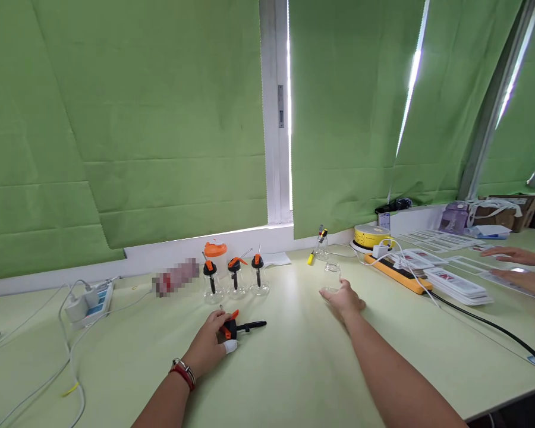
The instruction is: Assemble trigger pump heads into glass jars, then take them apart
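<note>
Lid and bottle held apart, one per hand.
Left hand (208, 343) pinches a black-and-orange plastic lid (230, 329), its stem sideways; right hand (346, 299) curls low around an open, clear glass bottle (332, 274), apparently to steady it upright. Three lidded glass bottles (236, 289) stand beyond, grouped, presumably for tidiness.

Left hand (208, 345) wears red, silver bracelets (183, 373) and white thumb wrap (230, 346).

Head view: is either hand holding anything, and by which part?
The left hand holds the black-and-orange lid by its cap end, leaving the black tube free. The right hand holds the clear bottle near its base.
</note>
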Demonstrator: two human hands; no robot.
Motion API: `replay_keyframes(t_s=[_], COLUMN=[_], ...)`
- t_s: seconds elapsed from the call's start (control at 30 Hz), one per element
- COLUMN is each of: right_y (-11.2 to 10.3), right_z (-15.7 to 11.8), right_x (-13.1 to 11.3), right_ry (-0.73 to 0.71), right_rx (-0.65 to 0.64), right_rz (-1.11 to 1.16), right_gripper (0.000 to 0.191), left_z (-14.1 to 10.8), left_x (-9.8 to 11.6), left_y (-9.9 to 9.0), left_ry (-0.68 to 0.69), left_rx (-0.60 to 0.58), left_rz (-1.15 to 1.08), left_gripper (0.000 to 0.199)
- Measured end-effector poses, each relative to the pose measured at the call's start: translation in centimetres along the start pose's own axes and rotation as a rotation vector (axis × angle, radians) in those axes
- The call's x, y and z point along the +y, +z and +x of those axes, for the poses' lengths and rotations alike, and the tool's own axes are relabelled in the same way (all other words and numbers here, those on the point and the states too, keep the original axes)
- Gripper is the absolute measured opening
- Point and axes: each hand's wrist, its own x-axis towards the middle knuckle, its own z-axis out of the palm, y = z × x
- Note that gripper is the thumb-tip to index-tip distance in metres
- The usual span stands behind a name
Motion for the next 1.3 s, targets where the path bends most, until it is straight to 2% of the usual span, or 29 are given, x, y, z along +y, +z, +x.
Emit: replay_keyframes(t_s=[0.13, 0.23, 0.37, 0.5, 0.67, 0.87, 0.93, 1.07, 1.3], right_y=[0.9, 1.5, 1.7, 1.1, 0.3, 0.1, 0.0, -0.1, 0.4], right_z=[-0.9, -2.4, -4.9, -6.5, -6.3, -5.3, -5.2, -5.3, -6.6], right_x=[-0.8, -2.1, -3.7, -4.5, -4.2, -3.5, -3.4, -3.3, -4.1], right_ry=[-0.109, -0.317, -0.619, -0.732, -0.703, -0.458, -0.419, -0.401, -0.408], right_rx=[-0.025, -0.069, -0.176, -0.306, -0.462, -0.769, -0.840, -0.924, -0.994], right_rz=[0.038, 0.108, 0.184, 0.280, 0.434, 0.686, 0.767, 0.872, 0.924], right_gripper=[0.080, 0.079, 0.068, 0.064, 0.064, 0.069, 0.067, 0.063, 0.063], left_z=[0.0, 0.1, 0.4, 0.6, 0.4, 0.1, 0.1, 0.0, -0.2], left_x=[0.2, 0.2, -0.3, -0.7, -0.4, -0.2, -0.2, 0.0, 0.8], left_y=[0.0, -0.1, -0.1, -0.2, -0.6, -1.1, -1.0, -0.9, -0.6], left_ry=[-0.009, -0.021, -0.054, -0.121, -0.191, -0.214, -0.207, -0.193, -0.192], left_rx=[0.015, 0.040, 0.071, 0.103, 0.033, -0.031, -0.046, -0.060, -0.055], left_rz=[-0.047, -0.097, -0.148, -0.232, -0.378, -0.498, -0.523, -0.543, -0.550], left_gripper=[0.053, 0.051, 0.051, 0.057, 0.061, 0.056, 0.052, 0.046, 0.041])
